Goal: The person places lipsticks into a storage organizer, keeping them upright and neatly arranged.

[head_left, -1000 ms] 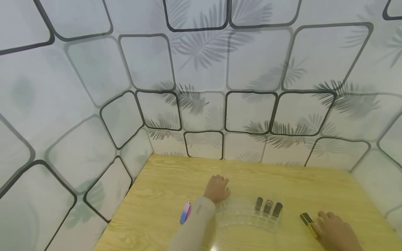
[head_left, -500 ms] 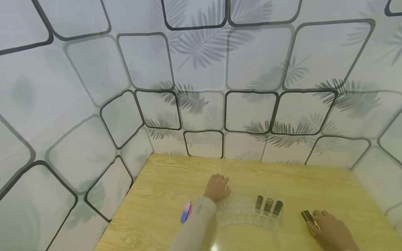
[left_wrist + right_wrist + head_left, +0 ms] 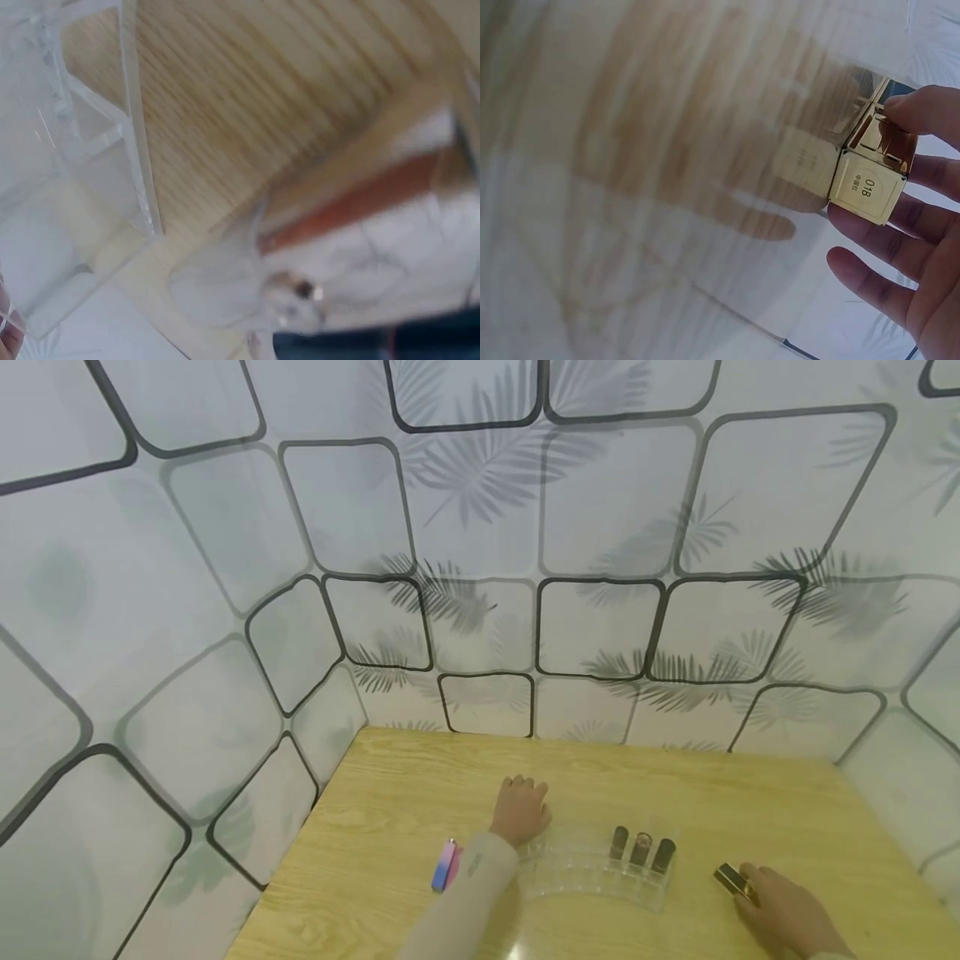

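right hand (image 3: 939, 292) pinches a glossy, square-ended gold tube (image 3: 866, 187).

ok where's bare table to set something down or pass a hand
Bare table runs along the back wall, widest behind the right hand. A smaller gap lies between the clear holder and the black-gold tube. Crowded: the holder's left end, by the left hand, and around the blue-pink stick beside the sleeve.

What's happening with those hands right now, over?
Right hand grips black-and-gold tube. Left hand at left end of clear holder, contact unclear. Three dark tubes in holder's right end. Nothing visible between gripped tube and holder.
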A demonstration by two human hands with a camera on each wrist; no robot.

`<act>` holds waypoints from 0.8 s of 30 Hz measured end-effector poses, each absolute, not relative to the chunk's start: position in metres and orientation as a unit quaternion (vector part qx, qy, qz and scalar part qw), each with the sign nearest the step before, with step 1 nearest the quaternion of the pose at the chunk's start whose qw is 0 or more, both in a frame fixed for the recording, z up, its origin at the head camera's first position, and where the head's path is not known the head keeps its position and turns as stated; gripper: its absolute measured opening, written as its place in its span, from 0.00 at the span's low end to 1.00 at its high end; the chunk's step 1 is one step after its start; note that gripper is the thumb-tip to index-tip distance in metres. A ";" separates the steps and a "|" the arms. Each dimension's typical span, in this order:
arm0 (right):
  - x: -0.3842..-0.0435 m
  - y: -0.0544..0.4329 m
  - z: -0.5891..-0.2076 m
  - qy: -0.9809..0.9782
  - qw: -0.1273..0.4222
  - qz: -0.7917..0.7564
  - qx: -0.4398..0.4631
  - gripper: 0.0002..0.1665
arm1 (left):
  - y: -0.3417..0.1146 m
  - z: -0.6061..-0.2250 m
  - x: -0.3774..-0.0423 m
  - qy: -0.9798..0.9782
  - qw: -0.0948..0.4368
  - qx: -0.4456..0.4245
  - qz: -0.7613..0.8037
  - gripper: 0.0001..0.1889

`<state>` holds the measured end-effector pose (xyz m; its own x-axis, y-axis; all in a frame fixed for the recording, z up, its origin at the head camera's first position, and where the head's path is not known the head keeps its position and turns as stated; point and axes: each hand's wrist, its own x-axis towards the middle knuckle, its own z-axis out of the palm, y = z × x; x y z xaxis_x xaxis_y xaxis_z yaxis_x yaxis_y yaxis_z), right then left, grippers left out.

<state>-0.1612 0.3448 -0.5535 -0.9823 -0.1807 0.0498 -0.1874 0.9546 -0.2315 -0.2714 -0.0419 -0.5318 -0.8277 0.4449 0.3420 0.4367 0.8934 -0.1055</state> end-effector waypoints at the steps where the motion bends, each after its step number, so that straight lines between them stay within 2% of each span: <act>1: -0.161 0.344 -0.553 -0.988 0.014 0.118 0.094 0.21 | -0.042 -0.533 -0.271 -0.956 0.188 -0.226 0.010 0.14; 8: -0.159 0.341 -0.551 -0.988 0.017 0.114 0.099 0.17 | -0.040 -0.536 -0.268 -0.955 0.214 -0.204 -0.014 0.12; 13: -0.158 0.342 -0.549 -0.988 -0.001 0.126 0.093 0.11 | -0.040 -0.540 -0.266 -0.951 0.239 -0.194 -0.032 0.11; 17: -0.159 0.344 -0.547 -0.987 -0.016 0.135 0.089 0.14 | -0.040 -0.542 -0.265 -0.946 0.261 -0.189 -0.039 0.11; 24: -0.163 0.349 -0.542 -0.987 -0.015 0.138 0.085 0.12 | -0.040 -0.542 -0.265 -0.946 0.266 -0.182 -0.039 0.11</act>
<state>-0.1626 0.3486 -0.5420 -0.9851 -0.1720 -0.0070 -0.1635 0.9474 -0.2751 -0.2648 -0.0399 -0.5422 -0.7923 0.3238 0.5171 0.3650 0.9307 -0.0236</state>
